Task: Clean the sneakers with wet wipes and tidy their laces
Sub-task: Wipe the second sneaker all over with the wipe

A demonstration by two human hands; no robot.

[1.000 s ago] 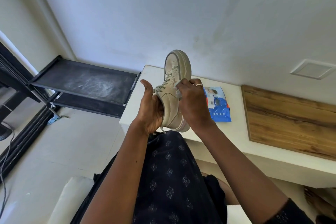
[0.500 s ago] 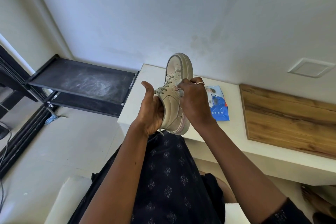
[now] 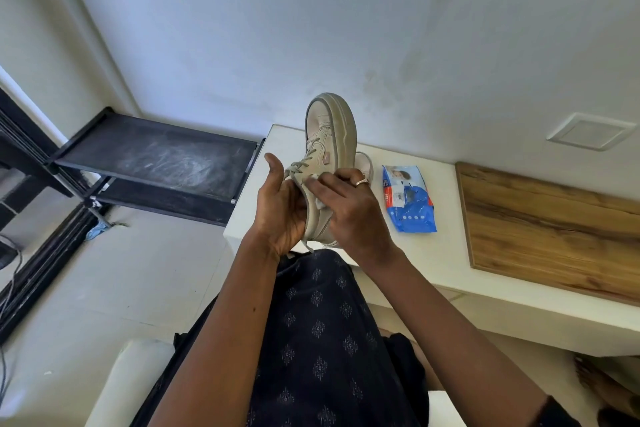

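Item: sneaker (image 3: 329, 135), beige, held toe-up in the air above the lap, near the table (image 3: 415, 253) edge. Left hand (image 3: 280, 211) grasps its heel end, thumb raised free. Right hand (image 3: 349, 208) pinches a wipe (image 3: 318, 203) and presses it to the shoe's side by the laces (image 3: 301, 163). Second sneaker (image 3: 363, 163) on the table behind, near the wipes pack (image 3: 408, 201). Risks, as judged: rubbing pressure may twist the shoe out of the one-handed hold; dangling lace ends may snag in fingers; the wipe may drag the lacing askew.
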